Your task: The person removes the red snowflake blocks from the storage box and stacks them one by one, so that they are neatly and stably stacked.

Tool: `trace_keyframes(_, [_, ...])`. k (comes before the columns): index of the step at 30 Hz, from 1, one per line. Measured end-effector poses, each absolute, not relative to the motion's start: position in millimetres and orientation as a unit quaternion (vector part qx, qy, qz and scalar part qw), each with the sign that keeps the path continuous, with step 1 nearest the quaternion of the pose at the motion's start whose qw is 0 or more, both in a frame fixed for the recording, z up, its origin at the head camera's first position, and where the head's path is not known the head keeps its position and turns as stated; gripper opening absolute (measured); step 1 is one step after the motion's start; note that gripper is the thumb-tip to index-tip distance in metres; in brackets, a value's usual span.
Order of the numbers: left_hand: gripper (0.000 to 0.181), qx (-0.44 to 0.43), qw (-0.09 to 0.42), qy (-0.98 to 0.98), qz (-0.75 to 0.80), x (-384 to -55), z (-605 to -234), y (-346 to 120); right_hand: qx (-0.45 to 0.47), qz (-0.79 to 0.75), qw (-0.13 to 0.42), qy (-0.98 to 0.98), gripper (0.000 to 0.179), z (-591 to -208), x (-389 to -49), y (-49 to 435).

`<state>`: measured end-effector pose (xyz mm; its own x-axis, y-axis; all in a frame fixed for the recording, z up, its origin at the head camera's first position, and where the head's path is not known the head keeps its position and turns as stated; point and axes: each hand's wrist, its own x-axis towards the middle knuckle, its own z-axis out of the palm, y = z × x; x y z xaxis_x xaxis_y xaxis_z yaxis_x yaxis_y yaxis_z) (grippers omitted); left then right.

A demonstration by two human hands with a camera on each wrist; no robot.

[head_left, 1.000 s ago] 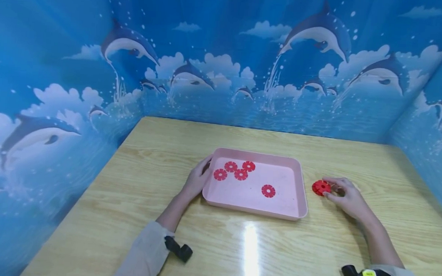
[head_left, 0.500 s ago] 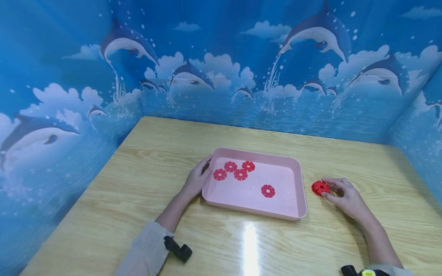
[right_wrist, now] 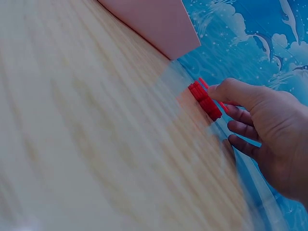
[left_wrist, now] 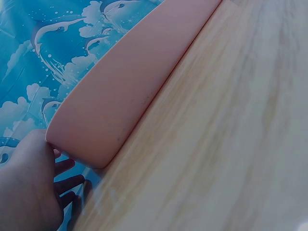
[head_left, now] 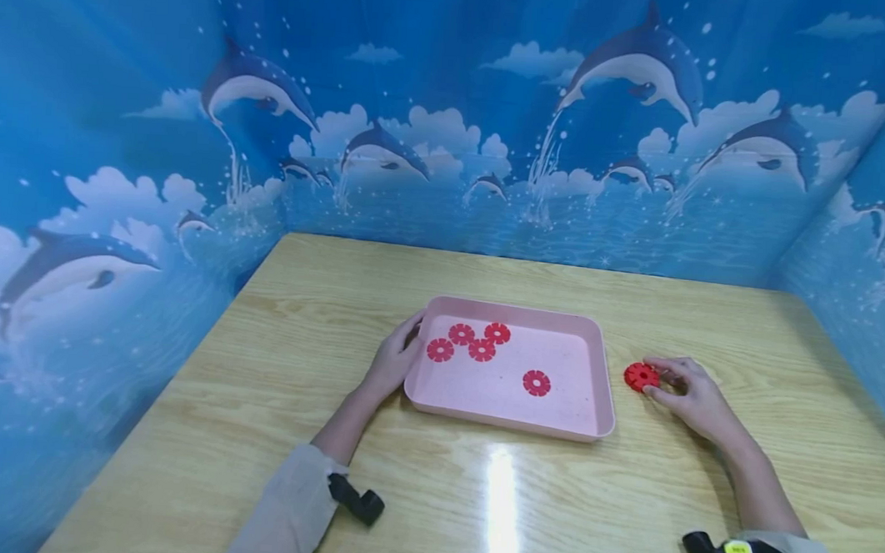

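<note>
My left hand (head_left: 391, 364) holds the left wall of a shallow pink tray (head_left: 596, 351), thumb at the rim and fingers along the outside in the left wrist view. Inside the tray several red notched plastic discs (head_left: 537, 382) lie flat, most grouped toward the far left. To the right of the tray, my right hand (head_left: 695, 397) pinches a red notched disc (head_left: 638, 375) between thumb and fingertips. That disc sits tilted on top of a short stack of red discs (right_wrist: 207, 103) on the table, seen edge-on in the right wrist view.
A wood-grain table (head_left: 337, 288) bears everything. Blue dolphin-print curtains (head_left: 447, 185) stand behind it and at both sides. A black wrist camera (head_left: 357, 501) sits on each sleeve. A light reflection shows on the table in front of the tray.
The discs at the right hand have shifted very slightly left and sit a little closer together than a second ago. The left hand and the tray have barely moved.
</note>
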<state>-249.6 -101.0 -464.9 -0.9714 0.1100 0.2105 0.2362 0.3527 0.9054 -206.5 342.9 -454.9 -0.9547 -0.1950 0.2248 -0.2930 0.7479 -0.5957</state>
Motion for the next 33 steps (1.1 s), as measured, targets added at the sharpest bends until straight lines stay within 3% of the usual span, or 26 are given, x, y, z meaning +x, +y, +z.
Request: trace_keyframes(33, [0.044, -0.108, 0.054, -0.820, -0.559, -250.7, -465.9, -100.9, 0.126, 0.333, 0.057, -0.933, 0.044, -456.3, -207.8, 342.7])
